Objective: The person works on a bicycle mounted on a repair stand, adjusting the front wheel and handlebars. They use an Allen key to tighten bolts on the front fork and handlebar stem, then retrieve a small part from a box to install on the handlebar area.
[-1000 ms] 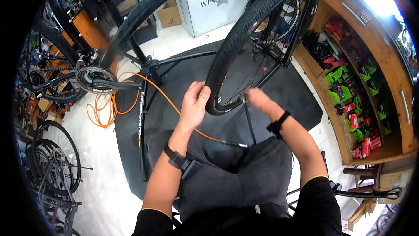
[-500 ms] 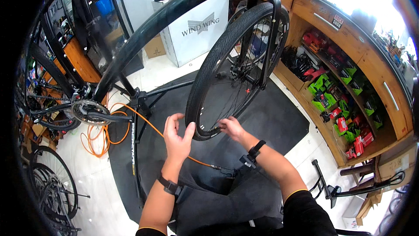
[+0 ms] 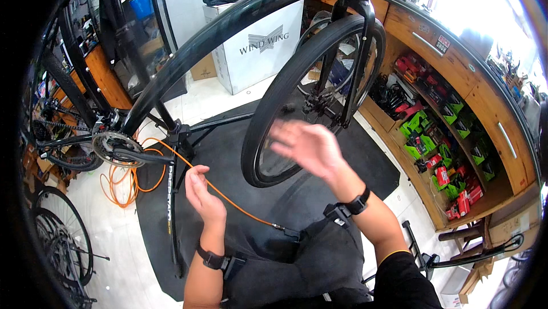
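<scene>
Tyre [image 3: 261, 117] seems firm and grippy, best held around its tread; left hand [image 3: 205, 199] and right hand [image 3: 314, 148] look empty.

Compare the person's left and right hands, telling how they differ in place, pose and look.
Place: the left hand is apart from the front bicycle wheel, while the right hand overlaps it in view; contact is unclear. Pose: the left hand's fingers point upward, the right hand's leftward. Look: the right hand's fingers are blurred, the left hand's sharper. Both look empty.
</scene>
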Motion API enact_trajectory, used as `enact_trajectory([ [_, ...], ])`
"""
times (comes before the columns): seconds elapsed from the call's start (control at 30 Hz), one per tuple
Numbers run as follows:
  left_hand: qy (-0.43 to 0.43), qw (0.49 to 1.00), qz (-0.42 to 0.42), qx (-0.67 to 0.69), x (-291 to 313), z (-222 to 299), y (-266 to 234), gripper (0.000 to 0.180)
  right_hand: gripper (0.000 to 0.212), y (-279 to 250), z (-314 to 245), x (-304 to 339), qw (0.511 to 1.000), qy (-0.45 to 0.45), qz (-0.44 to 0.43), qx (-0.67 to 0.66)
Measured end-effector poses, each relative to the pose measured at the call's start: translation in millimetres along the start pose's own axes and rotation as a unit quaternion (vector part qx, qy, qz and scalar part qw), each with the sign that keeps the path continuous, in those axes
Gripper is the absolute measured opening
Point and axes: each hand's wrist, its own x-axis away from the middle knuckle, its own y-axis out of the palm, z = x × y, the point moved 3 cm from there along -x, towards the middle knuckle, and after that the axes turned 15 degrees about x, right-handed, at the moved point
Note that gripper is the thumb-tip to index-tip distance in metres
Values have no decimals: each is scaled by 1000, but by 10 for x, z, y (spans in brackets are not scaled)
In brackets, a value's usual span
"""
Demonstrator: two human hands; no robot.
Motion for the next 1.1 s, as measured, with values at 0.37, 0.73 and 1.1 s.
enact_trajectory([
  [0.37, 87, 976, -149, -131, 131, 213, 318, 23, 20, -433, -5, 688, 934, 33, 93, 343],
  [0.73, -121, 790, -542, -259, 627, -22, 589, 30, 46, 165, 955, 941, 931, 293, -27, 215],
  [1.1, -216, 752, -591, -197, 694, -98, 569, 39, 27, -158, 1292, 1106, 939, 326, -6, 113],
])
